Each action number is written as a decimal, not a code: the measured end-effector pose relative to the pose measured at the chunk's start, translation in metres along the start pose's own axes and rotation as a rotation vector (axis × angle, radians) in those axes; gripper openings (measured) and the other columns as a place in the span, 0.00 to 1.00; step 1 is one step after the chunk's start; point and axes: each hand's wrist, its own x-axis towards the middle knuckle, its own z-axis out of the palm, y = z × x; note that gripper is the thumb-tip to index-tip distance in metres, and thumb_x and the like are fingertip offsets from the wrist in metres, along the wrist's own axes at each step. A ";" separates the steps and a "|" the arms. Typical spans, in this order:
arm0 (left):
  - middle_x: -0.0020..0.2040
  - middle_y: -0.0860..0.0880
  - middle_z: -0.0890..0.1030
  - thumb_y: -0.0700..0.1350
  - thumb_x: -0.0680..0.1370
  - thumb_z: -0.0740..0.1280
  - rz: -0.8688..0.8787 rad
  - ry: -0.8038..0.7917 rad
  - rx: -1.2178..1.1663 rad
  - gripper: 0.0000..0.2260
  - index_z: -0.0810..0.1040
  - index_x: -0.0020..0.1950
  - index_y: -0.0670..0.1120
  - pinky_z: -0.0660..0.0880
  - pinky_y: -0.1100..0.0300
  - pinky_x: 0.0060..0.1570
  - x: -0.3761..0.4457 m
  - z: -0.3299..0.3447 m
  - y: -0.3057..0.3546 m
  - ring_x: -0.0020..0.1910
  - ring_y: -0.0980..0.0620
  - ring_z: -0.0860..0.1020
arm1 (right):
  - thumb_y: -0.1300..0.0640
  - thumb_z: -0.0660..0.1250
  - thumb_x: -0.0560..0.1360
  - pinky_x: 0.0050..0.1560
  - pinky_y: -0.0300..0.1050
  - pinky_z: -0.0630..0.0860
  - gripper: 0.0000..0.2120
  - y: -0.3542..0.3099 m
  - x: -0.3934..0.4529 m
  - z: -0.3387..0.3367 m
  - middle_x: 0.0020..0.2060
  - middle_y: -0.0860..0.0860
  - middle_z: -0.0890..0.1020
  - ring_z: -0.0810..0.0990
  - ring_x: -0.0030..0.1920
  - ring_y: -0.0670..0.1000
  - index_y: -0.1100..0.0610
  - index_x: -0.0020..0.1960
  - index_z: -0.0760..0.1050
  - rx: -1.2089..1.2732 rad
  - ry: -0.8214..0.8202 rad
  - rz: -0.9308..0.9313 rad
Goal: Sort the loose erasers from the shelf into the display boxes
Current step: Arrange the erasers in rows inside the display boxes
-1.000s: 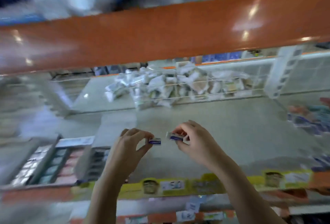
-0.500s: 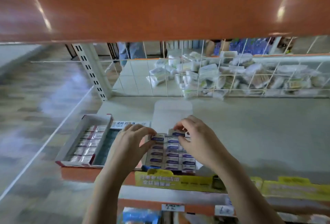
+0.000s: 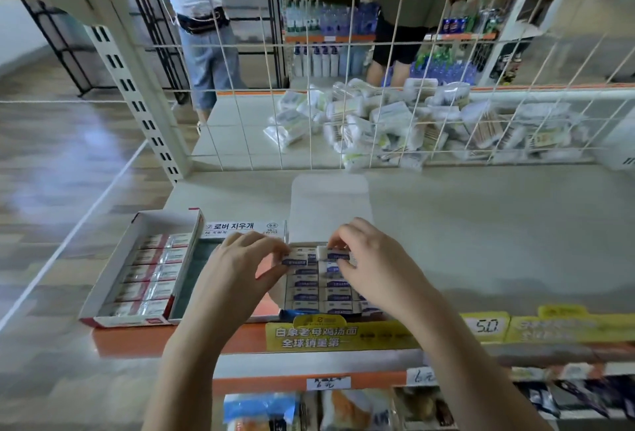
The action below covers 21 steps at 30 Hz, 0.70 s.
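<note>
Landmark: the blue-label display box (image 3: 319, 288), which sat at the front edge of the shelf (image 3: 481, 224) with its lid flap standing up at the back. Everything below is placed relative to it.

Left hand: my left hand (image 3: 237, 272) hovered over the box's left side, thumb and fingertips clamped on one blue-label eraser (image 3: 294, 258) right above the back row.

Right hand: my right hand (image 3: 374, 265) was over the box's right side, fingers pinched round a second eraser (image 3: 335, 253), its white end poking out toward the left one. The two were nearly touching.

Done so far: honestly looked pretty far along. The rows nearer the front of that box were packed tight with erasers, labels up. The red-trim box (image 3: 144, 269) just left of it had one full column too.

Left to do: these two needed seating in the back row, which looked like the last open spot, though my hands hid most of it so I couldn't say for sure. The dark strip between the red-trim box and the landmark box looked unfilled, and I couldn't tell if it was a tray of its own.

Loose erasers: none visible on the bare shelf right of the box.

Behind it: a wire grid (image 3: 343, 87), then a pile of white packets (image 3: 395, 121), not erasers as far as I could tell.
</note>
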 end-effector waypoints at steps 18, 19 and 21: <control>0.47 0.59 0.78 0.46 0.71 0.72 -0.009 -0.011 -0.091 0.09 0.80 0.51 0.53 0.71 0.60 0.43 -0.008 -0.004 -0.022 0.46 0.55 0.75 | 0.60 0.65 0.74 0.53 0.41 0.71 0.10 -0.018 0.009 0.037 0.51 0.50 0.79 0.73 0.54 0.50 0.56 0.55 0.76 0.024 0.028 -0.021; 0.47 0.58 0.79 0.45 0.71 0.72 -0.008 -0.009 -0.094 0.09 0.80 0.50 0.53 0.72 0.58 0.43 -0.008 -0.004 -0.022 0.46 0.54 0.75 | 0.60 0.65 0.74 0.54 0.42 0.71 0.11 -0.017 0.009 0.039 0.51 0.50 0.78 0.73 0.54 0.50 0.56 0.56 0.76 0.013 0.028 -0.020; 0.47 0.57 0.80 0.44 0.71 0.73 -0.007 -0.004 -0.098 0.09 0.80 0.50 0.53 0.72 0.57 0.44 -0.009 -0.004 -0.023 0.47 0.53 0.75 | 0.60 0.65 0.74 0.55 0.43 0.71 0.11 -0.017 0.008 0.041 0.51 0.51 0.78 0.73 0.55 0.51 0.57 0.56 0.76 -0.003 0.031 -0.015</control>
